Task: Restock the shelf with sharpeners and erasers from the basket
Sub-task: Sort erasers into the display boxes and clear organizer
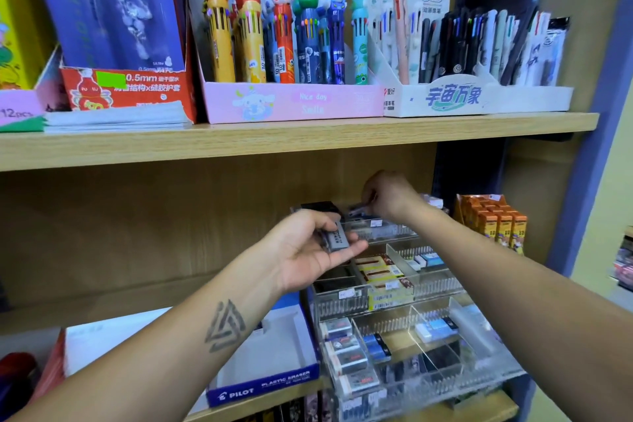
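My left hand (308, 250) is palm up in front of the clear acrylic organizer (435, 288) and holds a small stack of grey sleeved erasers (337, 238). My right hand (387, 197) reaches into the top back tier and pinches a small dark eraser (359, 210) just above the compartment. The lower tiers hold several erasers in white, blue and brown sleeves. No basket is in view.
A white and blue Pilot eraser box (263, 384) sits to the left of the organizer. Orange packs (493, 219) stand at the right. The wooden shelf (274, 137) above carries boxes of novelty pens. A blue upright post (589, 147) bounds the right side.
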The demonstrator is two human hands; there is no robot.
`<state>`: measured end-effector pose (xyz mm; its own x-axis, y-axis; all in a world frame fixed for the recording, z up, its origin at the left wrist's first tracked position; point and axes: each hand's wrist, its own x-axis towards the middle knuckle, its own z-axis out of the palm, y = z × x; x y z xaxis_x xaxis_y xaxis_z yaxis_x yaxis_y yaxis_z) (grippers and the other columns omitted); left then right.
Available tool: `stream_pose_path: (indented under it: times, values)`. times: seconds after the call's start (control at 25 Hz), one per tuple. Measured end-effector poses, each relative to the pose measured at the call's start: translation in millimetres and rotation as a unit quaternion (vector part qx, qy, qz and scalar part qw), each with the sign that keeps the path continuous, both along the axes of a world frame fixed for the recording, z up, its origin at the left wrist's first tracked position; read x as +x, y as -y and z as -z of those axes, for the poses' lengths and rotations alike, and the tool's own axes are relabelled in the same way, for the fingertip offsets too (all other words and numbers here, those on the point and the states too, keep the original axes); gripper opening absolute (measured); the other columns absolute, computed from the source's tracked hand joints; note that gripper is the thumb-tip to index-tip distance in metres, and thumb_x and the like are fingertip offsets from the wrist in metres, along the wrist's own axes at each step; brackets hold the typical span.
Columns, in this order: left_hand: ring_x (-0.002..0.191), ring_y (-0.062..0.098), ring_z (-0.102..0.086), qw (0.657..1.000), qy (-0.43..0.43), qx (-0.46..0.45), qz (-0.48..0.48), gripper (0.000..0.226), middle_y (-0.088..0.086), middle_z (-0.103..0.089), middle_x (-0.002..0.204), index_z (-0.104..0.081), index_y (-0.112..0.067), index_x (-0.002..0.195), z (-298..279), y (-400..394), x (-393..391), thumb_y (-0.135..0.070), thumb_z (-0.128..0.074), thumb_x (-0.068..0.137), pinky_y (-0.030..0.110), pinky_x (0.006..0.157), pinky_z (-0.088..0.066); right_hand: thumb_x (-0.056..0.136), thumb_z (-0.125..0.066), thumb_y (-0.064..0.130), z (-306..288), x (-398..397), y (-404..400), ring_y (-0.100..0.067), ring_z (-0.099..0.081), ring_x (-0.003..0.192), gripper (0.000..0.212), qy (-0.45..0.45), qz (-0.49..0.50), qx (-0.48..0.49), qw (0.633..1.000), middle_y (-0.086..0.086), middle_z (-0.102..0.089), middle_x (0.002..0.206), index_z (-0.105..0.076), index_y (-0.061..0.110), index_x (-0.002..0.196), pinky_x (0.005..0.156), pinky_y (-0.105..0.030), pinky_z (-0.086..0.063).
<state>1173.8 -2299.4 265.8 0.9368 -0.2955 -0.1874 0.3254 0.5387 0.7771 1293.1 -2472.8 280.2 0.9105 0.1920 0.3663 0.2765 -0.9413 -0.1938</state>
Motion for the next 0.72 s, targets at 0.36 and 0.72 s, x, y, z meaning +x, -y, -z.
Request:
stream_pose_path:
  times: [0.36,0.72]
  values:
    - [0.109,0.047,-0.062,0.999,0.012,-0.001,0.033,0.026,0.035,-0.063,0.106,-0.051,0.017,0.119,8,-14,9,0.016,-0.047,0.094,0.051,0.074,-0.058,0.080,-0.081,0.024,9,36,-20,-0.023,-0.065,0.100,0.016,-0.016,-0.009,-0.044,0.999,-0.006,-0.067,0.113,-0.077,0.015,0.093,0.088,-0.032,-0.055]
    - [0.109,0.044,-0.065,0.999,0.019,0.028,0.007,0.040,0.036,-0.063,0.118,-0.050,0.015,0.128,17,-23,5,0.016,-0.056,0.088,0.040,0.059,-0.062,0.095,-0.062,0.010,9,30,-18,-0.020,-0.060,0.117,0.032,-0.066,-0.068,-0.095,0.991,-0.005,-0.061,0.132,-0.066,0.015,0.126,0.090,-0.021,-0.048]
